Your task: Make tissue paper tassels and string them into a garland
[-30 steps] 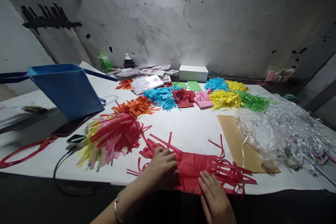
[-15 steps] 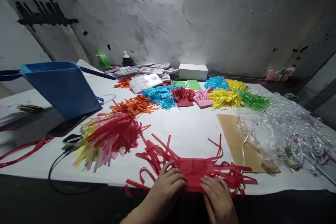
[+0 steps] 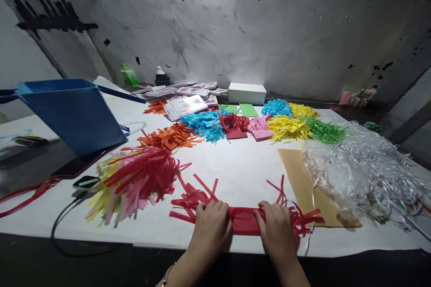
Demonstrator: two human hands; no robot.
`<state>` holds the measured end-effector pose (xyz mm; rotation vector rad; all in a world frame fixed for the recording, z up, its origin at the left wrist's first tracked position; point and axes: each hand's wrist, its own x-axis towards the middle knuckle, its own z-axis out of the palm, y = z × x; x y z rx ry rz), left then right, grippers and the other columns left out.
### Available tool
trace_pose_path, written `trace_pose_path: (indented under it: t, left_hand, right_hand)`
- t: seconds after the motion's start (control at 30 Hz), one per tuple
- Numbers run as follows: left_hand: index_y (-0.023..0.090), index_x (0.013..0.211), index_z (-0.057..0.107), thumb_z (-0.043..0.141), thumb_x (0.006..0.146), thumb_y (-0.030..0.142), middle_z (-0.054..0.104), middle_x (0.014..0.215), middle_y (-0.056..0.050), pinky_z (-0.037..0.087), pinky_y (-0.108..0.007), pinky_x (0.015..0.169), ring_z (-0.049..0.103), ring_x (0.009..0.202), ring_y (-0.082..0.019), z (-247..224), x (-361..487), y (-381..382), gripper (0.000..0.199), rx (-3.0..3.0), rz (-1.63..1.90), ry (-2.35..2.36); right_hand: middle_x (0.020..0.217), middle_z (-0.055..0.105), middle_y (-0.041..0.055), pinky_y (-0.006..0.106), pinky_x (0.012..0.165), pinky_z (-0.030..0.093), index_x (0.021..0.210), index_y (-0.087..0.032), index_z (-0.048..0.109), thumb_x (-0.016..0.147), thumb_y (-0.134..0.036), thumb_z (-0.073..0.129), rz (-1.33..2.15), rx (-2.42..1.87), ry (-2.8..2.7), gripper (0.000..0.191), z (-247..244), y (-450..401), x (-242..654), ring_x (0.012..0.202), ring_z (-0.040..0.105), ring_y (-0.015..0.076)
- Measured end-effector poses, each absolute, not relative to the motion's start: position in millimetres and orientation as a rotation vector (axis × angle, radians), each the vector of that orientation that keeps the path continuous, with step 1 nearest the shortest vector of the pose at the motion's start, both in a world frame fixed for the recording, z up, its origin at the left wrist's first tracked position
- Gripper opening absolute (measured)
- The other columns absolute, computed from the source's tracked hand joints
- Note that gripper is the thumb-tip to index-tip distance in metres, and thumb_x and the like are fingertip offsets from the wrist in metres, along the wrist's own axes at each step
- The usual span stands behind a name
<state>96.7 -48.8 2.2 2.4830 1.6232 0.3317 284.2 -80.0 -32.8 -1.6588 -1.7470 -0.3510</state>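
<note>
A red fringed tissue paper (image 3: 247, 222) lies across the table's near side, its plain middle folded into a narrow band and its cut strips spreading out at both ends. My left hand (image 3: 213, 222) closes its fingers over the left part of the band. At the right part, my right hand (image 3: 276, 226) grips the paper with bent fingers and the thumb toward the middle. Both palms and the paper beneath them are hidden. To the left lies a red tissue tassel (image 3: 148, 168) on top of pink and yellow fringed paper (image 3: 129, 206).
Several coloured fringed bundles line the back, among them a blue one (image 3: 205, 123) and a yellow one (image 3: 289, 128). Brown cardboard (image 3: 296, 177) and clear plastic wrap (image 3: 336, 175) are at right. A blue fabric bin (image 3: 74, 116), a phone (image 3: 84, 161) and a cabled device (image 3: 86, 182) stand left.
Both hands have moved forward, away from the table edge, folding the red paper's near part over. Its plain middle is now a narrower band, and the fingers are more curled.
</note>
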Motion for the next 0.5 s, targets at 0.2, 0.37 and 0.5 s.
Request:
trace_pose_path:
  t: [0.2, 0.37, 0.5]
  left_hand:
    - [0.016, 0.083, 0.065, 0.052, 0.087, 0.014, 0.073, 0.091, -0.008, 0.038, -0.045, 0.083, 0.065, 0.091, -0.029, 3, 98, -46, 0.014, 2.431, 0.265, 1.626]
    - [0.017, 0.082, 0.064, 0.052, 0.087, 0.013, 0.074, 0.087, -0.006, 0.04, -0.044, 0.083, 0.066, 0.088, -0.027, 8, 86, -38, 0.014, 2.409, 0.265, 1.605]
    - [0.017, 0.098, 0.065, 0.049, 0.088, 0.013, 0.073, 0.1, -0.01, 0.039, -0.051, 0.089, 0.065, 0.098, -0.031, 18, 52, -28, 0.02, 2.404, 0.352, 1.704]
  right_hand:
    - [0.107, 0.071, 0.0099, 0.05, 0.101, 0.036, 0.113, -0.017, 0.064, 0.096, -0.014, 0.049, -0.456, -1.302, -1.91, 0.023, -22, -101, 286, 0.107, 0.062, 0.0286]
    - [0.101, 0.074, 0.005, 0.041, 0.097, 0.045, 0.105, -0.018, 0.067, 0.096, -0.009, 0.046, -0.355, -1.209, -2.017, 0.025, -37, -105, 279, 0.095, 0.067, 0.0223]
    - [0.092, 0.073, 0.0055, 0.04, 0.093, 0.049, 0.098, -0.016, 0.066, 0.09, 0.002, 0.046, -0.397, -1.184, -1.987, 0.029, -40, -102, 279, 0.088, 0.068, 0.0208]
